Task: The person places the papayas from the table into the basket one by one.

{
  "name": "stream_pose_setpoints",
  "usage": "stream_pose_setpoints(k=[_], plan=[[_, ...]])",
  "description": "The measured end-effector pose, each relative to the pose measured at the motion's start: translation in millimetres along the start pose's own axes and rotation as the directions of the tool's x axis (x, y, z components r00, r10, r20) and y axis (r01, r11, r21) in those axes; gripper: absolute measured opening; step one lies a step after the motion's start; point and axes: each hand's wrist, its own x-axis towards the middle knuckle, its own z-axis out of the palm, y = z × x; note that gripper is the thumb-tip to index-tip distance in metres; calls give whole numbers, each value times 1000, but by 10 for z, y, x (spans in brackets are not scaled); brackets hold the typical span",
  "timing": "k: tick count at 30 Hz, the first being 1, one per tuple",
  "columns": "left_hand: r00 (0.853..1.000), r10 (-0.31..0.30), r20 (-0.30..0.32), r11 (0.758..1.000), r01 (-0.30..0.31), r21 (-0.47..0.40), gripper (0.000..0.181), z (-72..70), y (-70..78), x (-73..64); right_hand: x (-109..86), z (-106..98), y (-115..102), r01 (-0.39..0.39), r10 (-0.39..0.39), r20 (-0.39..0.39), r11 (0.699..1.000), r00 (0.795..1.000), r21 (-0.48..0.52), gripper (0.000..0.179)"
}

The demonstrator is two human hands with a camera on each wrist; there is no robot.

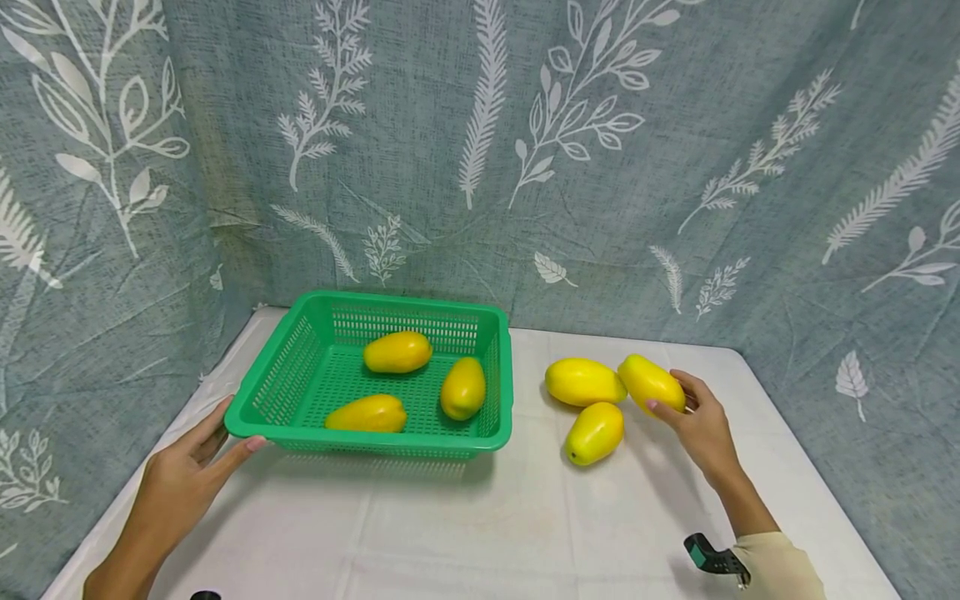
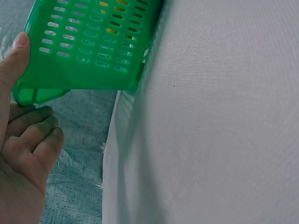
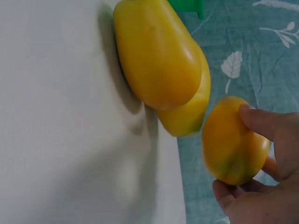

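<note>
A green plastic basket [image 1: 390, 450] with slotted walls stands on the left, holding three yellow papayas, among them one papaya [image 1: 397, 352] at the back. My left hand [image 1: 183, 479] grips its near left corner, thumb on the rim; in the left wrist view the thumb [image 2: 16, 58] presses the rim and the fingers curl beneath. On the right, my right hand [image 1: 701, 421] holds another papaya [image 1: 651, 385] between thumb and fingers. The right wrist view shows this held papaya [image 3: 233, 142] above the cloth. Beside it lie two more, a papaya [image 1: 585, 382] and a nearer papaya [image 1: 595, 433].
A white cloth [image 1: 450, 533] covers the table. Blue-grey curtains [image 1: 420, 167] with white leaf prints hang behind and along both sides, close to the table edges. A black strap [image 1: 716, 557] sits by the right sleeve.
</note>
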Motion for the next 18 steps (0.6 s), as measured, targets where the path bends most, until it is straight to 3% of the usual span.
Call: stream_pose_setpoints(k=[18], plan=[[1000, -22, 6, 1000, 22, -8, 79, -27, 75, 18, -55, 124, -383, 102, -108, 74, 991, 991, 81, 81]])
